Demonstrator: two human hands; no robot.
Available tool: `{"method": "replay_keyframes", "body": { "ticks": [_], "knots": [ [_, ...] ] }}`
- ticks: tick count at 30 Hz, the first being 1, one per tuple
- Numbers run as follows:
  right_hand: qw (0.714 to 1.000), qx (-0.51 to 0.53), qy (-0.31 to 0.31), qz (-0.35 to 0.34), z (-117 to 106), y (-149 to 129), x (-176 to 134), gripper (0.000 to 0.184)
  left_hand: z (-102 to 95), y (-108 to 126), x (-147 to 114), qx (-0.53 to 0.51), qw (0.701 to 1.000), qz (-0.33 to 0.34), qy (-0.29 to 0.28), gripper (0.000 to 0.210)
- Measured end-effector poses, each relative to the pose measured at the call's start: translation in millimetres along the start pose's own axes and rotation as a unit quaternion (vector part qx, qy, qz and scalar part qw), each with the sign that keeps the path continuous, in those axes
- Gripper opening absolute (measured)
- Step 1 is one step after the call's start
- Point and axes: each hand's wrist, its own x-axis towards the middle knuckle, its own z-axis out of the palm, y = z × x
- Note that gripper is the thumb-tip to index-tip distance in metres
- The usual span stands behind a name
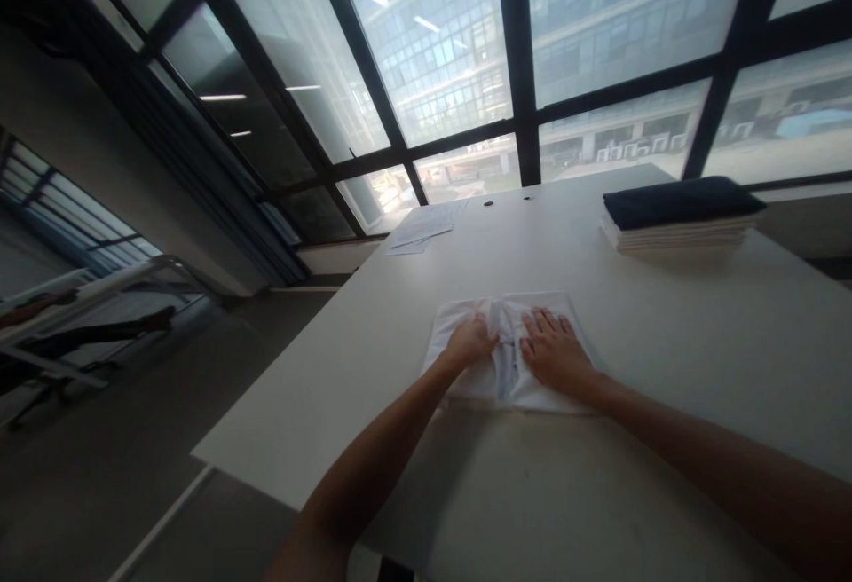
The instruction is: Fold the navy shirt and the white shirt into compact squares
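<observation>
A folded white cloth (546,392) lies flat on the white table (319,387), with a greyish strip running down its middle. On its left half rests my left hand (471,341), fingers curled in and closed on the fabric near the strip. My right hand (557,353) lies flat on the other half, palm down with its fingers spread. Parts of the cloth are hidden under both hands.
A stack of folded cloths (685,218), dark blue on top and white below, stands at the back right. Papers (422,227) lie near the table's far left edge. Windows (453,50) rise behind the table. Another table (120,285) stands at the left.
</observation>
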Motion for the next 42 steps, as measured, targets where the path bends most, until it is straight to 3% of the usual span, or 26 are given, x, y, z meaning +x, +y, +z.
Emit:
{"method": "replay_keyframes", "body": {
  "ticks": [4, 8, 10, 13, 16, 18, 22, 25, 28, 32, 36, 39, 42],
  "knots": [
    [0.997, 0.051, -0.022, -0.047, -7, -2, 9, 0.054, 13.5, -1, -28, -0.018, 0.999, 0.034, 0.01, 0.035],
    [0.981, 0.109, -0.046, -0.154, -11, -19, 41, 0.054, 28.7, -2, -58, -0.072, 0.991, 0.06, 0.091, 0.032],
    [0.968, 0.105, -0.064, -0.218, -9, -28, 57, 0.053, 26.1, -6, -65, -0.092, 0.989, 0.072, 0.095, 0.031],
    [0.957, 0.071, -0.07, -0.271, -1, -36, 67, 0.05, 8.0, -21, -65, -0.101, 0.988, 0.109, 0.05, 0.032],
    [0.958, 0.049, -0.051, -0.279, 6, -37, 65, 0.051, -2.7, -43, -66, -0.041, 0.992, 0.085, 0.082, 0.041],
    [0.959, 0.046, -0.05, -0.274, 9, -35, 63, 0.051, 4.0, -57, -72, 0.016, 0.994, 0.068, 0.084, 0.052],
    [0.963, 0.039, -0.049, -0.262, 12, -33, 64, 0.052, 27.4, -80, -101, 0.057, 0.996, 0.073, 0.019, 0.061],
    [0.964, 0.029, -0.048, -0.258, 15, -33, 66, 0.055, 27.5, -96, -111, 0.042, 0.994, 0.094, -0.03, 0.068],
    [0.964, 0.021, -0.05, -0.259, 17, -33, 66, 0.056, 13.8, -111, -86, -0.012, 0.99, 0.138, -0.026, 0.066],
    [0.964, 0.007, -0.05, -0.26, 16, -34, 65, 0.056, -3.0, -125, -10, -0.11, 0.98, 0.081, 0.145, 0.054],
    [0.966, 0.005, -0.052, -0.254, 13, -34, 64, 0.055, -8.6, -130, 49, -0.206, 0.972, 0.037, 0.104, 0.05],
    [0.966, 0.006, -0.057, -0.251, 11, -35, 63, 0.055, -8.6, -134, 61, -0.22, 0.97, 0.058, 0.083, 0.043],
    [0.966, 0.005, -0.061, -0.252, 11, -35, 63, 0.055, -9.1, -138, 59, -0.154, 0.984, 0.055, 0.074, 0.04]
  ]
}}
